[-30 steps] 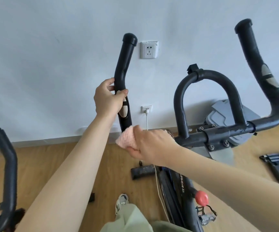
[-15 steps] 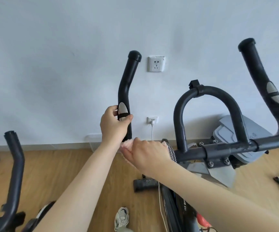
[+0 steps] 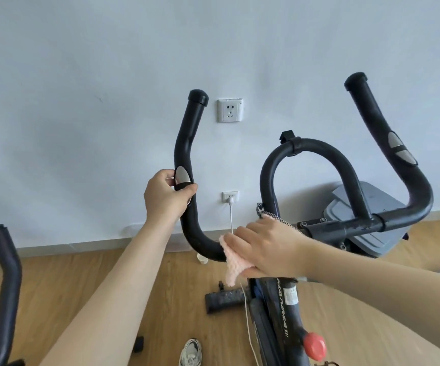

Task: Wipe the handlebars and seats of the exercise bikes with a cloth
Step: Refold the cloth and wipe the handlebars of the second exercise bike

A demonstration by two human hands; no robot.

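Observation:
A black handlebar (image 3: 327, 229) of an exercise bike fills the middle of the head view, with two upright horns and a centre loop. My left hand (image 3: 166, 197) grips the left horn (image 3: 187, 143) at its silver sensor pad. My right hand (image 3: 266, 247) holds a pink cloth (image 3: 233, 268) wrapped round the lower bend of that left horn, where it meets the crossbar. The right horn (image 3: 387, 146) stands untouched. No seat is in view.
A second bike's handlebar (image 3: 5, 281) rises at the far left. The bike frame (image 3: 287, 307) with a red knob (image 3: 314, 344) drops below my right arm. A white cable (image 3: 231, 215) hangs from a wall socket. A grey machine (image 3: 366, 220) sits against the wall.
My right hand with the pink cloth has slid from just under my left hand down and right along the bend toward the crossbar. My left hand keeps its grip.

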